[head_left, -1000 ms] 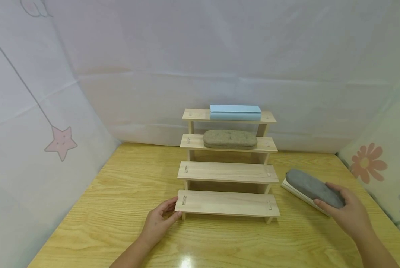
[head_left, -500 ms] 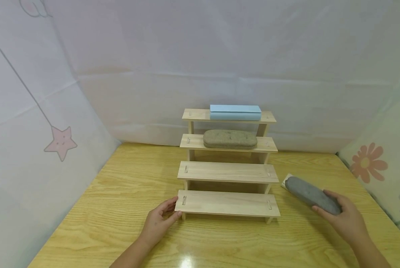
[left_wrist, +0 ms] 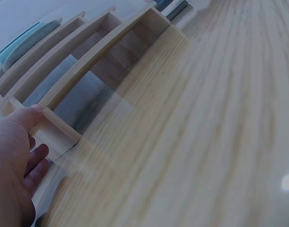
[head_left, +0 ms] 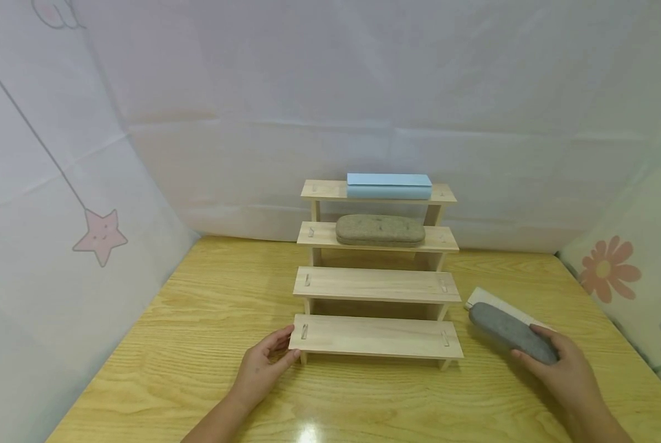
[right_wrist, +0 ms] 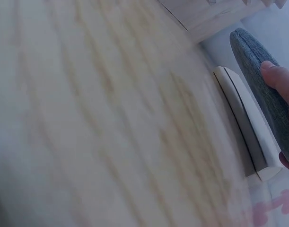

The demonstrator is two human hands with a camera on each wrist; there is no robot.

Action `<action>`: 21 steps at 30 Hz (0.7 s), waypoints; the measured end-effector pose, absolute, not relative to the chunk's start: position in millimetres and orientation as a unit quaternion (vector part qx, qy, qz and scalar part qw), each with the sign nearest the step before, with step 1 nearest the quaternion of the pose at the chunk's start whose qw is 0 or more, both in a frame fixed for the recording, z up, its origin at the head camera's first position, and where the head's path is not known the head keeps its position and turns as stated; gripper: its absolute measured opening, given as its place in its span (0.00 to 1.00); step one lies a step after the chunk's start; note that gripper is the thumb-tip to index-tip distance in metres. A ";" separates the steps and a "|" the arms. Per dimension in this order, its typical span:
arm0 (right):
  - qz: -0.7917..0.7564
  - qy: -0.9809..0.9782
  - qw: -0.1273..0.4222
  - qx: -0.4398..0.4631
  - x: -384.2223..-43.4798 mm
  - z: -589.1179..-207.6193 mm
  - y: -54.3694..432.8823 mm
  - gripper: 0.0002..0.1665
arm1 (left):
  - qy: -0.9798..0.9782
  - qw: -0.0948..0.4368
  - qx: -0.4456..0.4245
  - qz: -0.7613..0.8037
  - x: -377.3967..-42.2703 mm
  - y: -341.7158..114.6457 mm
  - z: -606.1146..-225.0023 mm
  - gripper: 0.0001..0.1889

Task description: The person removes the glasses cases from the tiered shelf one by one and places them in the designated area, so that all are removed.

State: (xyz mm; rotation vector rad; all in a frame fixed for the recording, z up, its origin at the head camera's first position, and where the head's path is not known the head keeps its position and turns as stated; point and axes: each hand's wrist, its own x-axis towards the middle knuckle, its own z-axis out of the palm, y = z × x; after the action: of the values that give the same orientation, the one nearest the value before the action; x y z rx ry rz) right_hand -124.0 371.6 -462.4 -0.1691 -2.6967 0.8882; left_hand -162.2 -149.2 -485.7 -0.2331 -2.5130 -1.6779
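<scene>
A grey glasses case (head_left: 508,332) is gripped at its near end by my right hand (head_left: 571,372), thumb on one side and fingers on the other. In the right wrist view the grey case (right_wrist: 258,71) is raised off the table, beside a white glasses case (right_wrist: 246,123) lying there. My left hand (head_left: 261,369) holds the left end of the lowest step of a tiered wooden shelf (head_left: 375,335), thumb at its front corner. On the shelf's top step lies a light blue glasses case (head_left: 388,186). An olive-brown glasses case (head_left: 380,230) lies one step lower.
The shelf stands on a wood-grain table (head_left: 197,332). White cloth (head_left: 264,154) hangs behind the table and at its sides, printed with a pink star (head_left: 100,237) and a red flower (head_left: 607,269).
My right hand has lifted the grey case off the white one and moved it toward me and slightly left, uncovering more of the white case. The left hand stays put.
</scene>
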 end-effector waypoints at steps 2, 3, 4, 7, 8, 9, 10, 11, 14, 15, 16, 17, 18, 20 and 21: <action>0.311 -0.937 0.148 -0.056 -124.2 -464.5 371.3 0.43 | -0.828 0.055 -0.076 -0.553 -162.3 -149.3 -485.8 0.25; 0.311 -0.937 0.148 -0.055 -124.5 -465.2 371.3 0.43 | -0.828 0.055 -0.077 -0.553 -162.4 -149.3 -485.8 0.25; 0.313 -0.937 0.146 -0.054 -124.6 -466.1 371.3 0.43 | -0.827 0.056 -0.078 -0.553 -162.4 -149.3 -485.8 0.25; 0.315 -0.938 0.136 -0.056 -124.3 -468.7 371.2 0.44 | -0.827 0.058 -0.079 -0.554 -162.4 -149.3 -485.7 0.25; 0.314 -0.938 0.132 -0.057 -124.2 -469.5 371.0 0.44 | -0.826 0.059 -0.081 -0.554 -162.3 -149.3 -485.6 0.25; 0.316 -0.938 0.130 -0.056 -124.1 -470.5 371.1 0.44 | -0.826 0.060 -0.082 -0.554 -162.3 -149.3 -485.6 0.25; 0.317 -0.938 0.129 -0.054 -124.0 -471.4 371.1 0.45 | -0.826 0.060 -0.083 -0.554 -162.1 -149.3 -485.6 0.25; 0.315 -0.939 0.128 -0.054 -123.9 -472.1 370.9 0.45 | -0.825 0.060 -0.084 -0.555 -162.0 -149.3 -485.4 0.25; 0.310 -0.940 0.136 -0.048 -124.2 -474.3 370.4 0.44 | -0.824 0.060 -0.087 -0.557 -161.9 -149.4 -485.0 0.24; 0.307 -0.941 0.139 -0.047 -124.3 -474.9 370.1 0.44 | -0.823 0.060 -0.087 -0.558 -161.9 -149.4 -485.0 0.24; 0.304 -0.941 0.142 -0.046 -124.5 -475.5 369.8 0.44 | -0.822 0.060 -0.088 -0.559 -161.9 -149.5 -485.0 0.24; 0.301 -0.942 0.144 -0.045 -124.7 -476.2 369.4 0.44 | -0.822 0.060 -0.089 -0.559 -161.9 -149.5 -485.0 0.24; 0.298 -0.942 0.147 -0.044 -124.8 -477.0 369.1 0.44 | -0.823 0.061 -0.089 -0.558 -162.0 -149.5 -485.3 0.24; 0.296 -0.942 0.151 -0.042 -124.9 -478.8 368.4 0.43 | -0.824 0.061 -0.088 -0.557 -162.0 -149.6 -485.6 0.24; 0.294 -0.942 0.154 -0.041 -125.0 -479.7 368.2 0.43 | -0.823 0.061 -0.087 -0.557 -162.0 -149.6 -485.8 0.24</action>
State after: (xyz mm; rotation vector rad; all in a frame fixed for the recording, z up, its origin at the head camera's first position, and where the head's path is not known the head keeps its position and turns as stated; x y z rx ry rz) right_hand -125.0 368.2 -479.7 -0.1162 -2.7013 0.8439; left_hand -162.0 -149.6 -485.8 -0.2646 -2.4906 -1.6856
